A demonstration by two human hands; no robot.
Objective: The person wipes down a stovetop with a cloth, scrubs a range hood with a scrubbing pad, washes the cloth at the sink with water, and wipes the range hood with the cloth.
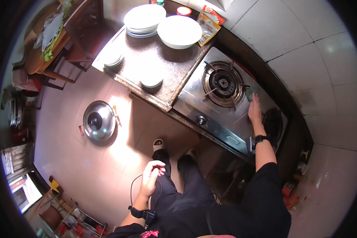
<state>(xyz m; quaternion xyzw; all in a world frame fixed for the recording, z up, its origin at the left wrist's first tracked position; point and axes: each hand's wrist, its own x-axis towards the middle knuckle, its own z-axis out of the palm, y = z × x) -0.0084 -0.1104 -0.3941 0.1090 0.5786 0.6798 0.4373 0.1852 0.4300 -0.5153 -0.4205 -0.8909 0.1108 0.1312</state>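
Note:
My right hand (255, 111) reaches over the stainless steel gas stove (194, 95), its fingers stretched along the surface. Under the fingertips is a green scrubbing pad (250, 93), held against the stove beside the round burner (223, 83). Part of the pad is hidden by the fingers. Low in front of my body hangs my left hand (151, 176), loosely curled, with nothing visible in it. A control knob (201, 119) sits on the stove's front. The second burner (272, 123) lies beyond my right wrist, partly covered by the arm.
On the counter (172, 73) stand stacked white plates (144, 18), a large white bowl (179, 31), smaller bowls (151, 80) and seasoning packets (208, 28). A lidded wok (99, 121) rests on the floor. A wooden table (53, 45) and chair (81, 35) are at the far left.

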